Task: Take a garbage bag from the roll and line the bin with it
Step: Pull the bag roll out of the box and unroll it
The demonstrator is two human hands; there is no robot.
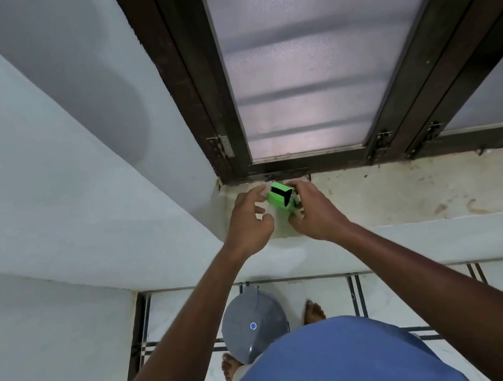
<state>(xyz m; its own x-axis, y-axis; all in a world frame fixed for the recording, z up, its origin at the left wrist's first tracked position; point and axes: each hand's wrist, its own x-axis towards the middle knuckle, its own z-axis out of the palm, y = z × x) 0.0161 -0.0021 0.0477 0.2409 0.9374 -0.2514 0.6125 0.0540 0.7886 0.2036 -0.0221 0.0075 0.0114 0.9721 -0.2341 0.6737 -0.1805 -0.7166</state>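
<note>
A small green roll of garbage bags (280, 195) with a black band is held above the stained window sill (406, 194), near its left corner. My right hand (314, 210) grips the roll from the right side. My left hand (249, 219) is at the roll's left end with fingers spread; a pale, thin edge of bag shows by its fingertips, and I cannot tell whether they pinch it. The grey bin (253, 325) with its lid closed stands on the floor below, between my bare feet.
A dark-framed window (307, 69) with frosted panes rises behind the sill. A white wall (49, 186) closes in on the left. The floor (329, 295) is white tile with dark lines. My blue shirt hides the floor nearest me.
</note>
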